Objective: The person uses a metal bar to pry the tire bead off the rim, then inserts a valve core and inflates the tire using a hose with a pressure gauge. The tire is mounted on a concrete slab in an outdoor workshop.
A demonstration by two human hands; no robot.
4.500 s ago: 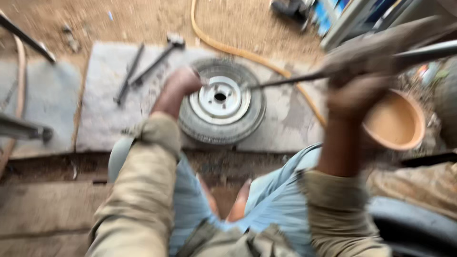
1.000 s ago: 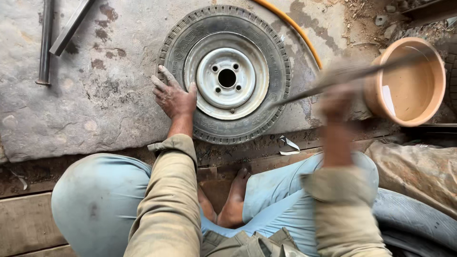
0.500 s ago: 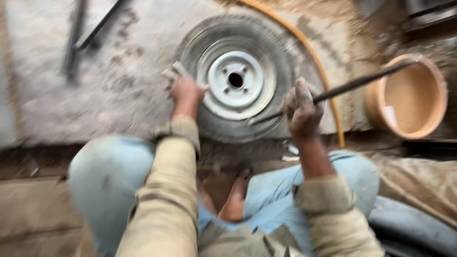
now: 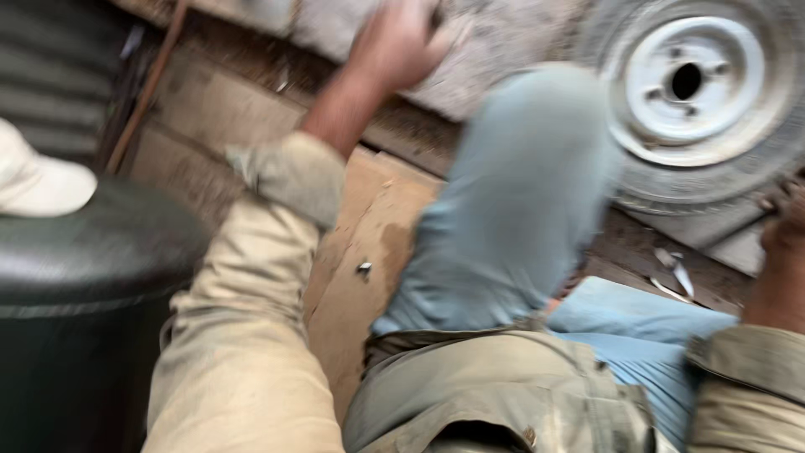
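The view is blurred and swung to the left. A small wheel (image 4: 688, 84) with a white steel rim and grey tyre lies flat on a concrete slab (image 4: 511, 42) at the upper right. My left hand (image 4: 394, 42) reaches out over the slab's near edge, left of the wheel; blur hides its fingers. My right hand (image 4: 784, 220) shows only partly at the right edge, against the tyre's near side, and its grip is hidden. My knee in light blue trousers (image 4: 520, 193) rises between the two arms.
A large black rubber tyre (image 4: 75, 294) fills the lower left, with a white object (image 4: 33, 180) behind it. Wooden boards (image 4: 369, 243) lie under me. A thin rusty rod (image 4: 142, 92) leans at the upper left. Small scraps (image 4: 675, 273) lie near the wheel.
The camera has swung left and down, so the wheel now sits at the upper right. My left hand has left the tyre for the slab. The metal bar and orange basin are out of view.
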